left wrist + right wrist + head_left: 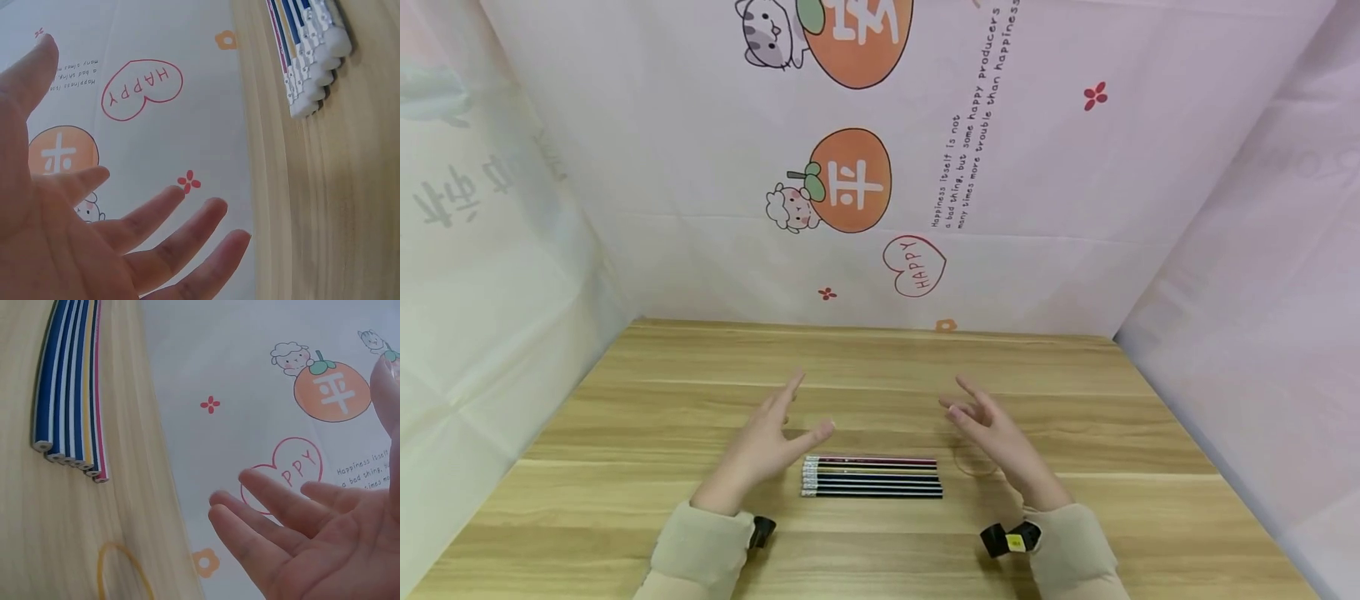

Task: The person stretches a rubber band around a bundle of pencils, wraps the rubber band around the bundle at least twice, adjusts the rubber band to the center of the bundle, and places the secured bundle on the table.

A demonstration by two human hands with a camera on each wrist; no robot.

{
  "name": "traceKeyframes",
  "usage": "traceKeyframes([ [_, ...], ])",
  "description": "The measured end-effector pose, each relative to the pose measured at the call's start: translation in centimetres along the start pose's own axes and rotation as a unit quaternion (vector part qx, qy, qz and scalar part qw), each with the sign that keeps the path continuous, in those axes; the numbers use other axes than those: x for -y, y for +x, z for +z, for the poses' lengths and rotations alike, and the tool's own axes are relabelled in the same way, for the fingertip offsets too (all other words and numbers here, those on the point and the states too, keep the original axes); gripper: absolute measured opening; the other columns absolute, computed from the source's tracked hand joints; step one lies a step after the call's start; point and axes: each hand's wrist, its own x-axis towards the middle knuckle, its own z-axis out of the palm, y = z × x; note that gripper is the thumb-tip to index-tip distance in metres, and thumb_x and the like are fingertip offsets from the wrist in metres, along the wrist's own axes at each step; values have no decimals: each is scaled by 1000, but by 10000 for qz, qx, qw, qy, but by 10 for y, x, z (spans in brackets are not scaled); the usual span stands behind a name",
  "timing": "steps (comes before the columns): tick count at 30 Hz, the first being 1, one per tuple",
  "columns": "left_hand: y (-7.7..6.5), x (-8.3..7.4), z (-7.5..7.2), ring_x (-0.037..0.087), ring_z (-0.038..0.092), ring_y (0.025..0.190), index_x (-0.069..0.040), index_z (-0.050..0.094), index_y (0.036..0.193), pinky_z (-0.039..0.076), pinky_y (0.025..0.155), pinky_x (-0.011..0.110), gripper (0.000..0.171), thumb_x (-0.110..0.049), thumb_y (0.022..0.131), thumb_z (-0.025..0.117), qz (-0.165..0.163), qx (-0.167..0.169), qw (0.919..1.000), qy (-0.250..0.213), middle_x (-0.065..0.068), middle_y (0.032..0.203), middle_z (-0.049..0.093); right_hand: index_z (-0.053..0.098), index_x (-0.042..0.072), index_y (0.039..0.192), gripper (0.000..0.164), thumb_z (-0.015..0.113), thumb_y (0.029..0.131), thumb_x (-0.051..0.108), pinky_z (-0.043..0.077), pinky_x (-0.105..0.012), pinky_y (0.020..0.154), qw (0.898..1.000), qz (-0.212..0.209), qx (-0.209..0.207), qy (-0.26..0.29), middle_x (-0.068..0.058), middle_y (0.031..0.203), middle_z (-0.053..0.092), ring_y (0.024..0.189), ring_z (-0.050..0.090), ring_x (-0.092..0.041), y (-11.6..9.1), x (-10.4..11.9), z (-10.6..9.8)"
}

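Several pencils (872, 477) lie side by side in a row on the table, their white eraser ends (319, 75) to the left and their flat, unsharpened ends (69, 464) to the right. My left hand (763, 446) hovers beyond and left of the eraser ends, fingers spread, holding nothing. Above the table to the right, my right hand (1000, 437) is also spread and holds nothing. Beneath it, a thin yellowish rubber band (125, 550) lies on the wood, a short way from the pencils' right ends; in the head view it is faint and partly covered by the hand.
The wood-grain table (865, 558) reaches back to a white printed cloth (1030, 275) hanging upright behind it. More cloth hangs along the left side (482, 292) and right side (1247, 317). Each wrist bears a small black camera, one of them (995, 540) near the right cuff.
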Motion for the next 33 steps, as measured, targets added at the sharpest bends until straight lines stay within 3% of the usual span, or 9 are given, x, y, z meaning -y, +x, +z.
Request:
traceKeyframes([
  [5, 1, 1, 3, 41, 59, 120, -28, 10, 160, 53, 92, 67, 101, -69, 84, 63, 47, 239, 9996, -108, 19, 150, 45, 14, 9, 159, 72, 53, 103, 32, 39, -58, 115, 9997, 106, 211, -48, -25, 150, 44, 132, 51, -41, 0, -4, 1],
  [11, -1, 3, 6, 40, 56, 124, -25, 16, 160, 49, 97, 69, 103, -67, 81, 68, -14, 680, 9977, -64, 15, 143, 53, 20, 6, 157, 72, 57, 101, 32, 51, -51, 107, 9989, 230, 401, -93, -27, 142, 51, 124, 56, -42, 1, -7, 5],
  [23, -1, 3, 9, 36, 54, 127, -26, 25, 158, 41, 106, 70, 107, -59, 73, 80, -66, 1071, 9942, -98, 15, 139, 57, 31, -1, 152, 75, 66, 96, 36, 60, -42, 92, 9955, 505, 716, -357, -24, 129, 58, 104, 66, -27, 7, -17, 12],
  [26, -2, 5, 10, 35, 57, 121, -22, 27, 158, 46, 102, 67, 106, -55, 73, 82, 25, 1118, 9937, -37, 14, 134, 58, 36, -1, 149, 73, 67, 95, 36, 61, -41, 91, 9946, 436, 797, -494, -21, 126, 60, 104, 65, -25, 7, -20, 14],
  [29, -2, 6, 12, 28, 60, 108, -19, 31, 156, 54, 92, 56, 104, -53, 72, 84, 102, 1172, 9930, 35, 11, 124, 60, 38, -1, 148, 71, 67, 95, 36, 60, -41, 90, 9936, 365, 854, -638, -19, 124, 61, 106, 63, -24, 7, -22, 15],
  [33, -2, 4, 13, 19, 57, 96, -17, 39, 152, 55, 81, 45, 101, -51, 70, 86, 79, 1233, 9922, 152, 6, 115, 60, 39, -1, 148, 72, 69, 93, 36, 59, -36, 85, 9929, 314, 888, -733, -18, 122, 61, 105, 62, -23, 8, -24, 16],
])
